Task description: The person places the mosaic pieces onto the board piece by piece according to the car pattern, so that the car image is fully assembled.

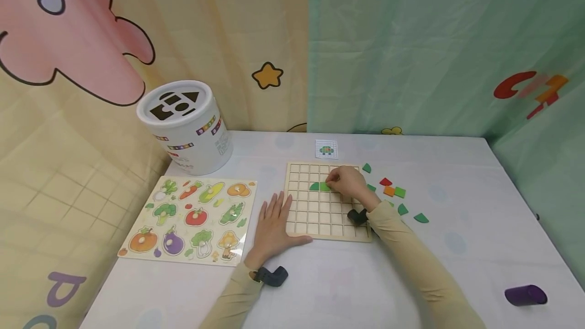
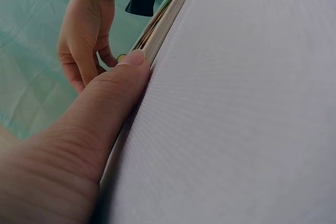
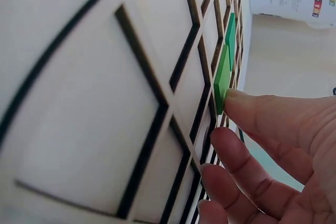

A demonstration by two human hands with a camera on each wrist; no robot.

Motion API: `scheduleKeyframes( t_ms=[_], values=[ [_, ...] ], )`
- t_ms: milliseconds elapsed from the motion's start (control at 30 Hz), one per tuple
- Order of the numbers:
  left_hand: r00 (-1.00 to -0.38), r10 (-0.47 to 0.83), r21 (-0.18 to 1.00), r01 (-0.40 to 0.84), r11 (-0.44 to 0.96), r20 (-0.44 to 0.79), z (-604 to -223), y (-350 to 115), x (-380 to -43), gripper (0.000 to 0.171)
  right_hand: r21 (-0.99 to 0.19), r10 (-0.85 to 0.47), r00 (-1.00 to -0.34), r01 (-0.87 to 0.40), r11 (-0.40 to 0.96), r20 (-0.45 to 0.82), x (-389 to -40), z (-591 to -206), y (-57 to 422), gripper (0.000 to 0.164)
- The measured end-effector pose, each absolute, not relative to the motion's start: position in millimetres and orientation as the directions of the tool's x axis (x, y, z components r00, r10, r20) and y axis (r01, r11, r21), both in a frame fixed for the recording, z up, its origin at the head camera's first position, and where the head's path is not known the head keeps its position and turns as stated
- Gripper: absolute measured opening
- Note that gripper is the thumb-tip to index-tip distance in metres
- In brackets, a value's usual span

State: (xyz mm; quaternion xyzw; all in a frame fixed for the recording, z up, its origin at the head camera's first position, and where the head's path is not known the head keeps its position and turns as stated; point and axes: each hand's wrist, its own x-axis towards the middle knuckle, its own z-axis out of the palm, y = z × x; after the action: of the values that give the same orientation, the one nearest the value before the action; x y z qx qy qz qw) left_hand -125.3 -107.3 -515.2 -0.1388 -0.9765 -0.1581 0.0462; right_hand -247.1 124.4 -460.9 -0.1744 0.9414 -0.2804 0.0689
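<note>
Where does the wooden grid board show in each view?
Head: wooden grid board, slightly below and right of centre.
Left wrist: edge-on, from the top edge just right of centre down to the left thumb.
Right wrist: fills most of the left half.
Shared landmark: the right hand, over the board in head, upper left in left wrist, lower right in right wrist.

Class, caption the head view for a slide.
Right hand at a green square on the grid board, left hand at the board's corner.

White table point(image 1: 338, 288), grid board point(image 1: 315, 217), puzzle point(image 1: 215, 223), tub point(image 1: 196, 143)
</note>
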Motion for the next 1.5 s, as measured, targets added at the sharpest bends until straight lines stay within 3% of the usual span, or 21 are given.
scheduleKeyframes(
  t_ms=[300,533,767,1000,1267,1500],
  values=[
    [-0.958,0.256,0.300,0.284,0.911,0.130,-514,-108,-124,0.118,-0.607,-0.420,-0.906,-0.308,0.733,-0.048,-243,-462,133,0.014],
    [-0.960,0.254,0.304,0.280,0.911,0.121,-516,-108,-125,0.118,-0.653,-0.457,-0.889,-0.362,0.665,0.027,-242,-469,152,0.018],
    [-0.958,0.254,0.299,0.284,0.911,0.134,-517,-108,-126,0.119,-0.632,-0.330,-0.939,-0.313,0.709,0.095,-246,-461,185,0.020],
    [-0.956,0.260,0.287,0.290,0.913,0.139,-518,-108,-127,0.119,-0.620,-0.174,-0.982,-0.178,0.764,0.068,-257,-455,216,0.022],
    [-0.958,0.255,0.285,0.284,0.915,0.134,-519,-109,-128,0.119,-0.595,-0.126,-0.991,-0.077,0.800,-0.043,-271,-458,225,0.032],
    [-0.954,0.258,0.299,0.293,0.908,0.151,-519,-107,-125,0.119,-0.560,-0.133,-0.988,-0.068,0.826,-0.076,-278,-462,222,0.034]
  ],
)
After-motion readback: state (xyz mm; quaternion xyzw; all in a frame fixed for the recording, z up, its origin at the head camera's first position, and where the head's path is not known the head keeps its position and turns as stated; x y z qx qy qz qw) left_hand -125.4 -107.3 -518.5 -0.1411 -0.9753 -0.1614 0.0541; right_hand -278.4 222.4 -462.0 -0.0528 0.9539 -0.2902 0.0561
